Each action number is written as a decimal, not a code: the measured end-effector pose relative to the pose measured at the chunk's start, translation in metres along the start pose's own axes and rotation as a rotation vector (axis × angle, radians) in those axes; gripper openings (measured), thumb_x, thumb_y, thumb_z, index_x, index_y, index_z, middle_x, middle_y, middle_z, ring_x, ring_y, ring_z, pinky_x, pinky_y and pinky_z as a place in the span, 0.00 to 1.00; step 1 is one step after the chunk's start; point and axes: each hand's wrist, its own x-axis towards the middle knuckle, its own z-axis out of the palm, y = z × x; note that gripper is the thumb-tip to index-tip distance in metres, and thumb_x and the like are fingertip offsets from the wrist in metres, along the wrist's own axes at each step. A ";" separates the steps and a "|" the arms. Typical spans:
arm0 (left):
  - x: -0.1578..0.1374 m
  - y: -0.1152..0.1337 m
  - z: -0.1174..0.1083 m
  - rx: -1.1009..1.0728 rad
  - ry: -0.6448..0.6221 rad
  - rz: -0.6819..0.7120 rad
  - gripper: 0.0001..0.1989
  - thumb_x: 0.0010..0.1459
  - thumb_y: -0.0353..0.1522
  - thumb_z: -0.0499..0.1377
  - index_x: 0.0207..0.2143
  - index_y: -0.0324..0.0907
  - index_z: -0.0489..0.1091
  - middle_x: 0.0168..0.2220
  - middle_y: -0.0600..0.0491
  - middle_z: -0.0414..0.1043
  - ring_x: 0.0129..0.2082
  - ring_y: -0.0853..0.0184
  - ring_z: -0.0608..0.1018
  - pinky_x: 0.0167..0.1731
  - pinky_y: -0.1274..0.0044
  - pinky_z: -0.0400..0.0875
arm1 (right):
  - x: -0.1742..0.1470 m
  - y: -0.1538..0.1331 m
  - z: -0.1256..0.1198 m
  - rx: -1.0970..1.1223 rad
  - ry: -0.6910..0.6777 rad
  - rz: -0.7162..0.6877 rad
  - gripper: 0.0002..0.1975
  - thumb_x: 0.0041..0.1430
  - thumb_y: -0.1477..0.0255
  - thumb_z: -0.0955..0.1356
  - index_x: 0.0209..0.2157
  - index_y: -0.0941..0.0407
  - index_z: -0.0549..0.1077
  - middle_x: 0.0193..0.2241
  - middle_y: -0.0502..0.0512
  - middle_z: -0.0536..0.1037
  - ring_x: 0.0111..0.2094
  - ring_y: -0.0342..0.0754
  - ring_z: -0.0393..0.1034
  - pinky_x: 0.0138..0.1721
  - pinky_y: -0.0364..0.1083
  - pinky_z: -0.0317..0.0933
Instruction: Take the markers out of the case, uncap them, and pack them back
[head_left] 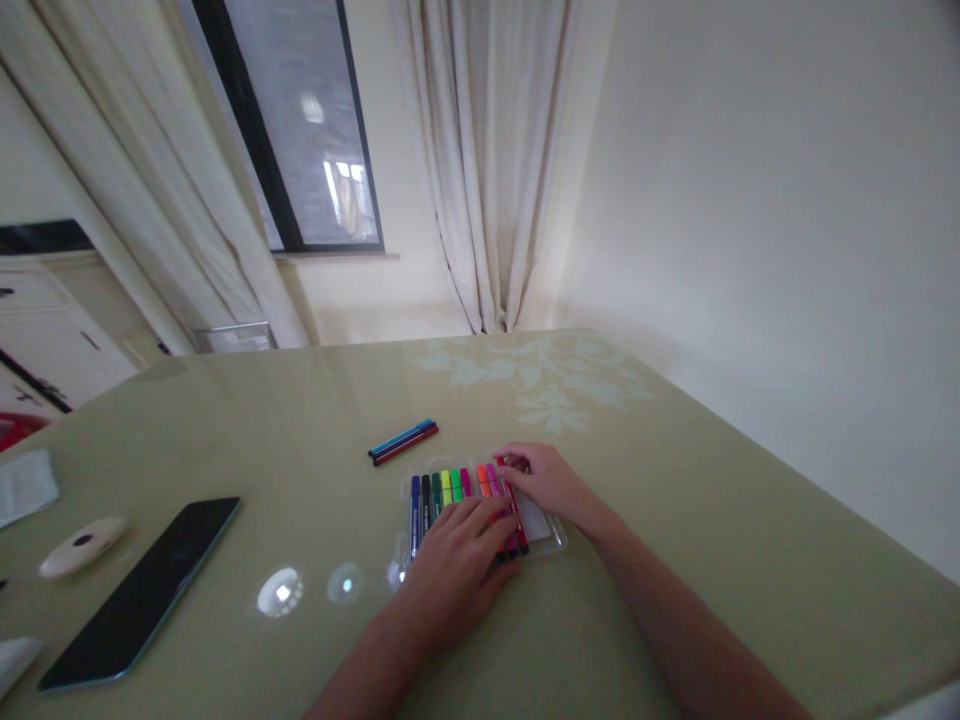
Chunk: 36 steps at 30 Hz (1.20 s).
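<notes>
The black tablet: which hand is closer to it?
Left. The left hand, over the markers, is to the right of the tablet; the right hand is farther right, at the markers' red end.

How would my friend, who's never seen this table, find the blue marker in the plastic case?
On the big greenish table, find the clear plastic case holding a row of markers. Follow that row to its left end. The blue marker is the outermost one, right beside a black marker.

No writing was legible. Pale marks on the blue marker (415, 515), at the case's (555, 545) left end, were too small.
</notes>
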 end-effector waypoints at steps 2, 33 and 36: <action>0.000 0.001 -0.001 0.002 -0.004 0.005 0.23 0.64 0.34 0.62 0.61 0.49 0.67 0.62 0.49 0.71 0.61 0.55 0.71 0.61 0.59 0.67 | 0.000 0.000 0.001 -0.050 0.026 -0.011 0.09 0.54 0.72 0.74 0.39 0.53 0.84 0.33 0.55 0.83 0.32 0.48 0.73 0.38 0.47 0.64; -0.006 -0.068 -0.033 0.225 0.459 -0.566 0.12 0.70 0.35 0.51 0.44 0.43 0.74 0.44 0.47 0.78 0.46 0.54 0.75 0.47 0.63 0.69 | -0.001 -0.015 0.007 0.030 0.126 -0.025 0.11 0.64 0.66 0.67 0.36 0.55 0.81 0.32 0.55 0.82 0.33 0.49 0.73 0.38 0.47 0.63; 0.001 -0.046 -0.024 0.007 0.539 -0.369 0.09 0.70 0.36 0.54 0.44 0.45 0.73 0.42 0.50 0.78 0.44 0.58 0.77 0.48 0.66 0.69 | 0.000 -0.019 0.009 0.280 0.080 0.000 0.16 0.66 0.59 0.66 0.36 0.56 0.80 0.31 0.54 0.82 0.33 0.48 0.74 0.37 0.46 0.64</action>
